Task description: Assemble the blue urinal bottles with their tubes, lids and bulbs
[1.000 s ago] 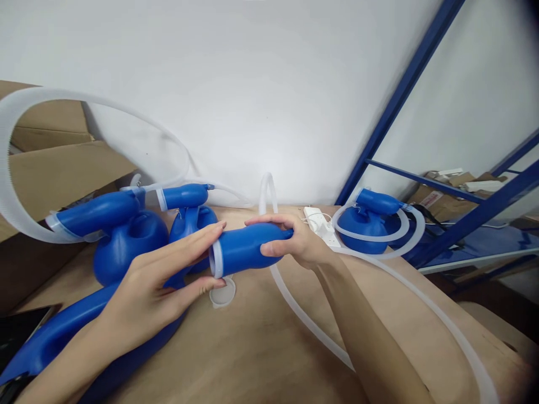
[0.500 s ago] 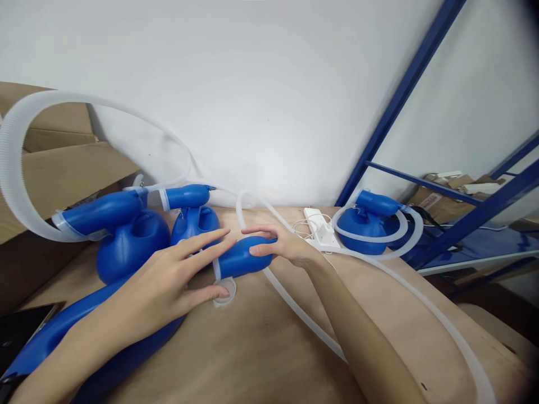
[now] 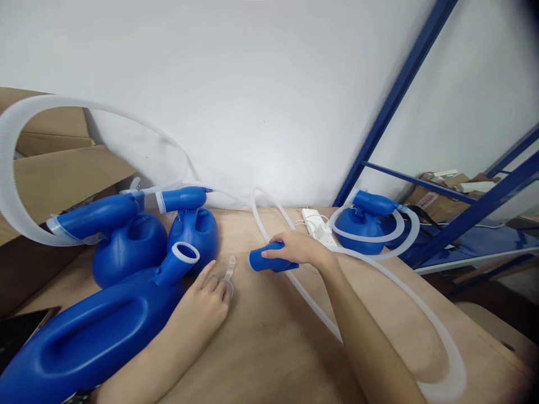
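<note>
My right hand (image 3: 297, 251) grips a blue plastic funnel piece (image 3: 266, 260) just above the wooden table (image 3: 269, 348), with a clear thin tube (image 3: 295, 286) trailing from it. My left hand (image 3: 206, 303) rests low on the table, its fingers curled around a small clear cap (image 3: 228, 276). Right beside that hand lies a large blue jug (image 3: 92, 336) on its side, its white-rimmed neck (image 3: 185, 253) pointing up.
Two more blue jugs (image 3: 130, 247) (image 3: 196, 230) stand at the back left with a wide corrugated hose (image 3: 12, 185) looping over them. Another blue jug (image 3: 364, 221) with coiled tubing and a white power strip (image 3: 318, 224) sit at the back right. Cardboard boxes (image 3: 54, 174) left, blue rack (image 3: 463, 219) right.
My left hand left the blue funnel piece and dropped to the clear cap on the table. My right hand carried the funnel piece to the right and lowered it.
</note>
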`<state>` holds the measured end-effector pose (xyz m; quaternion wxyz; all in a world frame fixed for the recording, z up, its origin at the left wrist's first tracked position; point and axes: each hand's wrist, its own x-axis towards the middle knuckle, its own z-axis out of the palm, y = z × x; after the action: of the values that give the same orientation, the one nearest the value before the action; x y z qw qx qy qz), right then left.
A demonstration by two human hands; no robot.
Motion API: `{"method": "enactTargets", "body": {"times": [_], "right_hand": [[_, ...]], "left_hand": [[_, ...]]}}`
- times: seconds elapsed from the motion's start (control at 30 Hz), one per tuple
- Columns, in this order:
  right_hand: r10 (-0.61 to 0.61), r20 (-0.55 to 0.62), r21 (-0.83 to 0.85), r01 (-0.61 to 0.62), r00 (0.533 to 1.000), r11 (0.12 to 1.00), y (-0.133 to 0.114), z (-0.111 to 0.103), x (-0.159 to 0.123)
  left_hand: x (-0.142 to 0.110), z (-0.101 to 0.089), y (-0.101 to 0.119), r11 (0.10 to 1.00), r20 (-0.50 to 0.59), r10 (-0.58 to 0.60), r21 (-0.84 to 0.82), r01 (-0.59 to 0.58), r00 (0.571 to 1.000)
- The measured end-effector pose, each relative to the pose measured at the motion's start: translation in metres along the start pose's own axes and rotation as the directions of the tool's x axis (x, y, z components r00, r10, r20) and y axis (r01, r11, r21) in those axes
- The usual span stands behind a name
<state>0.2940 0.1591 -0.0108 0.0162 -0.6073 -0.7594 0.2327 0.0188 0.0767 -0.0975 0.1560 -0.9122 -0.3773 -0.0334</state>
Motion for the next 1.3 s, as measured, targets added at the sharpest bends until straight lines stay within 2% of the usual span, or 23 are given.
{"method": "enactTargets", "body": {"times": [0.1, 0.23, 0.37, 0.5, 0.57, 0.6, 0.67, 0.73, 0.8, 0.87, 0.9, 0.93, 1.0, 1.03, 1.1, 1.2, 1.3], "right_hand": [[-0.077, 0.046, 0.019, 0.076, 0.996, 0.997, 0.001, 0.0, 0.002], [-0.221, 0.135, 0.069, 0.214, 0.966, 0.974, -0.004, 0.002, 0.0], [-0.343, 0.182, 0.14, 0.32, 0.922, 0.937, -0.007, 0.009, 0.003], [-0.306, 0.27, 0.126, 0.282, 0.913, 0.951, -0.005, 0.017, 0.008], [-0.283, 0.311, 0.088, 0.269, 0.907, 0.959, -0.003, 0.018, 0.008], [-0.308, 0.308, 0.091, 0.295, 0.9, 0.951, -0.002, 0.017, 0.007], [-0.435, 0.221, 0.144, 0.412, 0.873, 0.9, -0.002, 0.012, 0.002], [-0.567, 0.042, 0.179, 0.553, 0.822, 0.814, -0.003, 0.005, -0.004], [-0.643, -0.15, 0.145, 0.66, 0.751, 0.738, -0.008, 0.001, -0.008], [-0.678, -0.327, 0.052, 0.729, 0.658, 0.682, -0.014, 0.001, -0.01], [-0.68, -0.415, -0.003, 0.747, 0.604, 0.665, -0.018, 0.004, -0.009], [-0.669, -0.504, -0.054, 0.753, 0.546, 0.656, -0.022, 0.008, -0.008], [-0.617, -0.654, -0.134, 0.736, 0.437, 0.663, -0.03, 0.017, -0.004], [-0.596, -0.7, -0.164, 0.723, 0.393, 0.671, -0.034, 0.021, -0.003], [-0.595, -0.733, -0.234, 0.699, 0.329, 0.675, -0.04, 0.028, -0.002], [-0.632, -0.735, -0.358, 0.65, 0.247, 0.67, -0.044, 0.032, -0.006], [-0.598, -0.779, -0.402, 0.582, 0.189, 0.707, -0.044, 0.029, -0.01]], "left_hand": [[0.002, 0.017, 0.005, 1.0, 0.011, -0.013, -0.01, 0.013, 1.0], [0.002, 0.014, 0.003, 0.998, 0.029, 0.028, -0.057, -0.026, 0.999], [-0.003, -0.014, -0.002, 0.989, 0.041, 0.073, -0.133, -0.067, 0.997], [-0.004, -0.052, -0.013, 0.953, -0.003, -0.021, -0.302, 0.019, 1.0], [-0.004, -0.066, -0.02, 0.897, -0.002, -0.093, -0.433, 0.083, 0.996], [-0.004, -0.072, -0.025, 0.854, 0.003, -0.133, -0.507, 0.117, 0.991], [-0.004, -0.081, -0.033, 0.732, 0.013, -0.224, -0.658, 0.177, 0.975], [-0.005, -0.088, -0.041, 0.544, 0.006, -0.341, -0.814, 0.203, 0.94], [-0.006, -0.095, -0.046, 0.269, 0.021, -0.456, -0.95, 0.16, 0.89], [-0.005, -0.1, -0.048, -0.047, 0.059, -0.566, -0.998, 0.039, 0.822], [-0.004, -0.102, -0.048, -0.172, 0.08, -0.618, -0.985, -0.034, 0.782], [-0.002, -0.104, -0.047, -0.254, 0.096, -0.667, -0.962, -0.104, 0.739], [0.001, -0.106, -0.043, -0.316, 0.108, -0.734, -0.928, -0.196, 0.67], [0.003, -0.106, -0.041, -0.321, 0.109, -0.751, -0.922, -0.216, 0.651], [0.006, -0.106, -0.038, -0.352, 0.129, -0.745, -0.91, -0.221, 0.654], [0.008, -0.108, -0.036, -0.417, 0.18, -0.709, -0.887, -0.199, 0.682], [0.004, -0.118, -0.039, -0.446, 0.229, -0.714, -0.877, -0.179, 0.661]]}}
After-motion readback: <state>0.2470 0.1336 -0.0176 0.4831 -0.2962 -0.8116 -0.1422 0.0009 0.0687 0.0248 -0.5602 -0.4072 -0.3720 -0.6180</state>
